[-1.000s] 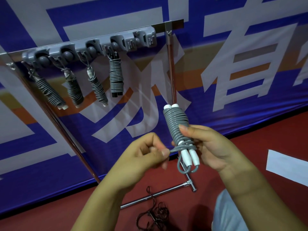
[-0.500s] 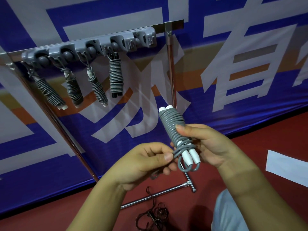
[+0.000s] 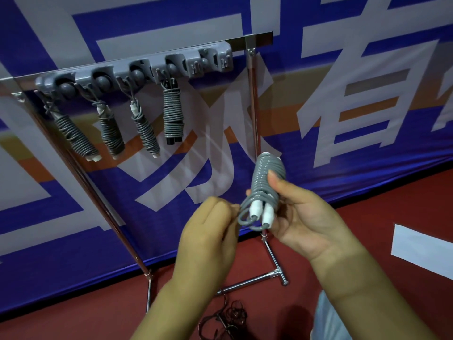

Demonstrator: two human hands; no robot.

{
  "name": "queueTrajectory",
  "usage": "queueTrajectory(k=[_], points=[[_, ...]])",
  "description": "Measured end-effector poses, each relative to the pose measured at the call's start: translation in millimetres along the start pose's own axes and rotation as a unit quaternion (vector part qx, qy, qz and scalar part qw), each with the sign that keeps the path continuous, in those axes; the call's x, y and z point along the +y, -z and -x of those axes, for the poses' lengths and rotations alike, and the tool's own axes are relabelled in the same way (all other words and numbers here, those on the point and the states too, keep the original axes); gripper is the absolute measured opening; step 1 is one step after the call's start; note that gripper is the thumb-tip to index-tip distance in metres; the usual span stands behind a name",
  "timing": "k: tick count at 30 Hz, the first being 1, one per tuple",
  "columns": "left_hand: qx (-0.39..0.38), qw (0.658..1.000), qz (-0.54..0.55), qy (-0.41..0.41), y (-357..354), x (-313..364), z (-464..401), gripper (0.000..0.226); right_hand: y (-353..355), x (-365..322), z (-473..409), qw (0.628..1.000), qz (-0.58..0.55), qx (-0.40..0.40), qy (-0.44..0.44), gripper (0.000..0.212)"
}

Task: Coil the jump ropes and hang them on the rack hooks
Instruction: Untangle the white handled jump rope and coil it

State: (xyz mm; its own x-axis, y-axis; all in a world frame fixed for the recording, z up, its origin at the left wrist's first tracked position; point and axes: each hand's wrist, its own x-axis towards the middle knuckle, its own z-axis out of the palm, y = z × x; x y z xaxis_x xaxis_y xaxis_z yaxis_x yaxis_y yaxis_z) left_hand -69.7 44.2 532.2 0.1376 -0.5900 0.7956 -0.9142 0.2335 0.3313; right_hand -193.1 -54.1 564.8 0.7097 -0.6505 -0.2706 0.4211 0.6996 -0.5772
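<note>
My right hand (image 3: pixel 301 214) grips a grey jump rope (image 3: pixel 264 182) coiled tightly round its two white handles, with the thumb laid across the coils. My left hand (image 3: pixel 210 231) pinches the loose grey loop at the bundle's lower end. Up and to the left, the grey hook rack (image 3: pixel 137 69) runs along a metal bar. Several coiled ropes (image 3: pixel 144 128) hang from its hooks. The rightmost hook (image 3: pixel 215 61) on the rack carries nothing.
The rack's chrome stand has a right post (image 3: pixel 252 106) just behind the held bundle and feet (image 3: pixel 257 280) on the red floor. A dark tangled rope (image 3: pixel 225 320) lies on the floor below my hands. A blue banner covers the wall. A white sheet (image 3: pixel 421 249) lies at right.
My hands have tilted the bundle so its top leans away. The left hand has shifted along the loose loop at the lower end, still pinching it.
</note>
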Motion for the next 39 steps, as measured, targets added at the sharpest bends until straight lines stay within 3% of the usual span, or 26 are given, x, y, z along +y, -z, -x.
queueTrajectory(k=[3,6,10,13,17,21,24,27,31,33,36,39], points=[[0.017,0.989,0.076,0.124,-10.5,6.2,1.8,0.008,-4.5,7.9,0.7,0.998,-0.05,0.011,0.027,0.029],[0.04,0.955,0.165,0.243,-18.5,13.5,1.3,0.027,-5.5,13.9,-2.7,0.995,-0.073,0.01,0.065,0.031],[0.034,0.933,0.21,0.292,-22.6,21.2,0.4,0.03,-4.8,22.6,-6.9,0.992,-0.056,0.0,0.109,0.037],[0.041,0.906,0.288,0.309,-25.9,23.4,5.0,0.008,-4.5,28.9,-10.2,0.988,-0.041,0.021,0.147,0.05],[0.037,0.883,0.343,0.317,-30.3,25.3,7.6,0.033,-5.6,33.9,-10.3,0.987,-0.011,0.041,0.157,0.056],[0.066,0.868,0.379,0.314,-20.5,10.9,0.3,0.026,-3.6,38.9,-12.7,0.98,0.044,0.001,0.192,0.047],[0.032,0.867,0.404,0.291,1.1,-5.4,-5.0,0.022,19.6,27.5,-10.6,0.971,0.081,-0.151,0.165,0.063],[-0.053,0.874,0.421,0.238,32.3,-19.0,-14.6,0.031,44.8,10.4,-3.0,0.917,0.171,-0.353,0.075,0.08],[-0.153,0.873,0.415,0.206,49.4,-21.0,-20.5,0.033,53.2,9.6,1.8,0.858,0.111,-0.494,-0.088,0.099],[-0.159,0.87,0.425,0.192,49.9,-18.9,-21.8,0.033,44.5,5.2,-3.3,0.844,0.137,-0.504,-0.124,0.094],[-0.183,0.877,0.409,0.173,47.9,-17.6,-23.2,0.027,27.9,6.6,-3.4,0.863,0.207,-0.442,-0.131,0.059],[-0.2,0.878,0.399,0.175,49.1,-16.3,-25.5,0.022,16.3,6.7,0.1,0.878,0.23,-0.403,-0.117,0.049]])
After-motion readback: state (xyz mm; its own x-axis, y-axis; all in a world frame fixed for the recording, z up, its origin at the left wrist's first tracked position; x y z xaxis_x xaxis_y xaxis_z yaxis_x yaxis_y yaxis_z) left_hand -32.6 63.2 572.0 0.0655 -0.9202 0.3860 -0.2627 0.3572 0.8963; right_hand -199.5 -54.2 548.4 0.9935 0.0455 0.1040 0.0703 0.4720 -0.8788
